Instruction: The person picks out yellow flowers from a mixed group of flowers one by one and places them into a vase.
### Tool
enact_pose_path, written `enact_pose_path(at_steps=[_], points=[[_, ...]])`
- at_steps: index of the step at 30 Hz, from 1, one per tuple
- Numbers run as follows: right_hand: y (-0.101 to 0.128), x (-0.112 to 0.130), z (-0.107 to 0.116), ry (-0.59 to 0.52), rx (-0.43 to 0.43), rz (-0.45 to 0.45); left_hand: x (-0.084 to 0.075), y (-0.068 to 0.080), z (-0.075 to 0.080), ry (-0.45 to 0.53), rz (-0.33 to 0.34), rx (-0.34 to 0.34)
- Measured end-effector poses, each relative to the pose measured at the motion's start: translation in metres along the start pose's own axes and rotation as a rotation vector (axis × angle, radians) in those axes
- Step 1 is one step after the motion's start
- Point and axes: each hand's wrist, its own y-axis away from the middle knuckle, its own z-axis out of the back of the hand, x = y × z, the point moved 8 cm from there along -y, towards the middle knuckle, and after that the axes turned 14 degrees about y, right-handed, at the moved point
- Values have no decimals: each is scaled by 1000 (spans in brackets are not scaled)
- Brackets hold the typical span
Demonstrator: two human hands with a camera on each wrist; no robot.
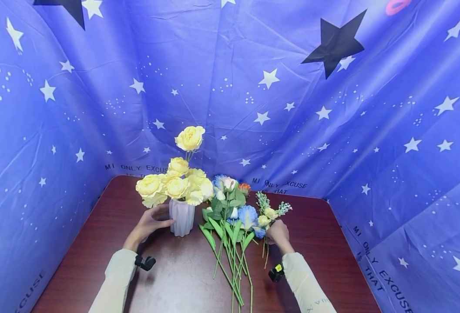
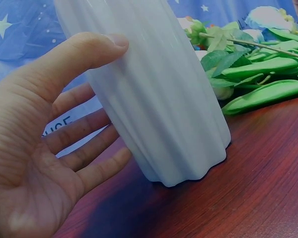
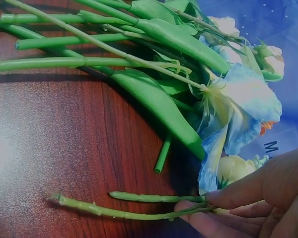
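A white ribbed vase [image 1: 181,219] [image 2: 164,99] stands upright on the dark red table [image 1: 175,282] and holds a bunch of yellow roses [image 1: 176,184]. My left hand [image 1: 151,222] is wrapped round the vase's left side, with the thumb [image 2: 99,47] on its front and the fingers [image 2: 89,131] behind it near the base. My right hand [image 1: 277,232] pinches the thin green stems [image 3: 134,214] of a small sprig with pale yellow buds [image 1: 270,213], low over the table. The sprig lies just right of a pile of loose flowers [image 1: 230,217].
The pile holds blue [image 3: 243,104], white and orange blooms with long green stems [image 3: 64,62] running toward me. A blue star-printed cloth [image 1: 331,108] walls the table on the left, back and right. Bare wood shows in front of the vase.
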Motion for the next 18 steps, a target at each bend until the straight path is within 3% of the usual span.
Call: enact_pose_path(at_steps=[18], points=[[2, 4, 12, -41, -73, 16, 2, 0, 3, -7, 0, -16]])
